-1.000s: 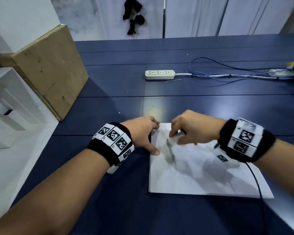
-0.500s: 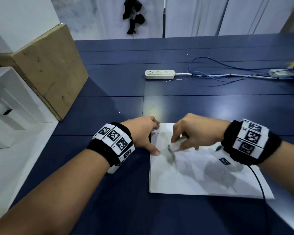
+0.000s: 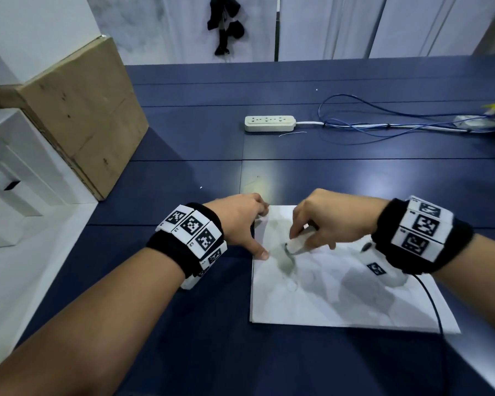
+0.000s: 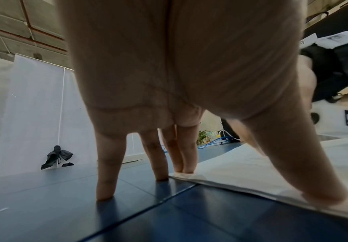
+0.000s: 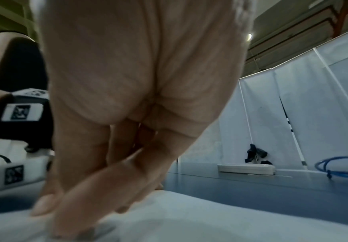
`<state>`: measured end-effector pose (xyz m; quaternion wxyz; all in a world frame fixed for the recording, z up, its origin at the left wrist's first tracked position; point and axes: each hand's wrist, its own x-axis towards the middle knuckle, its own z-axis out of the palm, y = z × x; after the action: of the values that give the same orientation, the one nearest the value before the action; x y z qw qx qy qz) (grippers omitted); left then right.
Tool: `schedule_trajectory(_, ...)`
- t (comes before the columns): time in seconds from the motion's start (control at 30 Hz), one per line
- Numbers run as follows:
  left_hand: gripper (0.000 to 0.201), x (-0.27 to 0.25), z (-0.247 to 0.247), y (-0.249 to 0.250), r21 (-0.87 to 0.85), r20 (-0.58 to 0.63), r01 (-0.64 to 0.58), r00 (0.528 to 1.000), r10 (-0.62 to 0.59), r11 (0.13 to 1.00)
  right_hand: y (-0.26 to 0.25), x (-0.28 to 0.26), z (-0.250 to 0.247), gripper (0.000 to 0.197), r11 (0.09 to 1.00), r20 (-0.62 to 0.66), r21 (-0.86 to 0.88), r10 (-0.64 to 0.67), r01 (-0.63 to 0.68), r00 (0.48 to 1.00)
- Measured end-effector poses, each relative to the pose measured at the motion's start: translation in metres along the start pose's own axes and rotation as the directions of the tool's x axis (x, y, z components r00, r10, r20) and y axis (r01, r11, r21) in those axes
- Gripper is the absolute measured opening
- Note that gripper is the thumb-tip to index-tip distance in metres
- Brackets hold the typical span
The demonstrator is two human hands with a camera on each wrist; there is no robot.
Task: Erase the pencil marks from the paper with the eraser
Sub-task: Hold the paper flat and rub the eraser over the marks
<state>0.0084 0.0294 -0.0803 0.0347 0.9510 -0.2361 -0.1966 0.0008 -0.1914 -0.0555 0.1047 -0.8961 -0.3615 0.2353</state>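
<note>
A white sheet of paper (image 3: 340, 295) lies on the dark blue table, with smudged grey pencil marks (image 3: 287, 262) near its upper left. My right hand (image 3: 320, 224) pinches a white eraser (image 3: 297, 244), whose tip presses on the marks. In the right wrist view the fingers (image 5: 81, 193) bear down on the paper (image 5: 189, 217), and the eraser is mostly hidden and blurred. My left hand (image 3: 240, 224) rests with straight spread fingers on the paper's upper left corner; the thumb (image 4: 313, 180) and two fingertips press the sheet (image 4: 241, 170), while the other fingers touch the table.
A white power strip (image 3: 270, 123) and blue cables (image 3: 383, 124) lie farther back on the table (image 3: 183, 338). A cardboard box (image 3: 83, 110) and a white shelf unit (image 3: 12, 181) stand at the left. A black cable (image 3: 432, 304) runs from my right wrist across the paper.
My right hand has slid the eraser down and toward me along the pencil marks. The left hand has stayed on the corner of the paper.
</note>
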Motion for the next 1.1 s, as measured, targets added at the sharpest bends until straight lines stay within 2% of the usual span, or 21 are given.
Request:
schedule_trajectory(0.07, 0.103, 0.0, 0.0, 0.001, 0.006, 0.0, 0.002, 1.0, -0.002, 1.0, 0.008, 0.013, -0.007, 0.021, 0.997, -0.071, -0.052, 0.045, -0.049, 0.996)
schedule_trajectory(0.2, 0.1, -0.001, 0.0, 0.001, 0.007, -0.012, 0.004, 1.0, -0.004, 1.0, 0.024, 0.029, -0.016, 0.013, 0.985, -0.266, -0.068, 0.132, -0.156, 0.955)
schedule_trajectory(0.27, 0.101, -0.001, 0.0, 0.001, 0.002, -0.013, 0.003, 1.0, -0.003, 1.0, 0.021, 0.019, -0.011, 0.016, 0.991, -0.255, -0.059, 0.098, -0.116, 0.962)
schedule_trajectory(0.37, 0.107, 0.0, 0.0, 0.0, -0.005, -0.006, 0.002, 1.0, -0.002, 1.0, 0.006, 0.0, -0.001, 0.022, 1.0, -0.095, -0.012, 0.012, -0.013, 0.995)
schedule_trajectory(0.43, 0.108, 0.0, 0.0, 0.0, -0.006, -0.003, 0.01, 1.0, -0.01, 1.0, 0.005, -0.001, -0.001, 0.023, 1.0, -0.031, -0.015, 0.022, -0.022, 0.999)
schedule_trajectory(0.57, 0.107, 0.0, 0.0, 0.0, 0.003, -0.005, 0.012, 1.0, -0.012, 1.0, 0.018, 0.022, -0.013, 0.019, 0.991, -0.195, -0.081, 0.09, -0.107, 0.977)
schedule_trajectory(0.67, 0.107, -0.001, 0.0, 0.002, 0.003, -0.007, 0.014, 1.0, -0.014, 1.0, 0.017, 0.021, -0.012, 0.018, 0.989, -0.238, -0.103, 0.077, -0.104, 0.968)
schedule_trajectory(0.77, 0.105, -0.002, -0.001, 0.003, -0.008, -0.009, 0.004, 1.0, -0.004, 1.0, 0.006, 0.001, 0.0, 0.024, 0.997, -0.113, -0.082, -0.002, -0.007, 0.994)
schedule_trajectory(0.83, 0.105, -0.003, -0.002, 0.004, -0.008, -0.008, 0.002, 1.0, -0.002, 1.0, 0.001, -0.003, 0.002, 0.024, 0.999, -0.016, -0.048, 0.003, -0.004, 1.0)
schedule_trajectory(0.9, 0.105, -0.003, -0.002, 0.005, -0.003, -0.009, 0.005, 1.0, -0.005, 1.0, 0.007, 0.005, -0.004, 0.023, 0.997, -0.049, -0.07, 0.033, -0.036, 0.998)
schedule_trajectory(1.03, 0.1, -0.005, -0.003, 0.006, 0.013, -0.011, 0.004, 1.0, -0.004, 1.0, 0.025, 0.024, -0.017, 0.011, 0.989, -0.223, -0.07, 0.115, -0.133, 0.968)
schedule_trajectory(1.1, 0.101, -0.005, -0.003, 0.006, 0.011, -0.016, 0.008, 1.0, -0.008, 1.0, 0.024, 0.019, -0.012, 0.012, 0.99, -0.242, -0.054, 0.112, -0.129, 0.964)
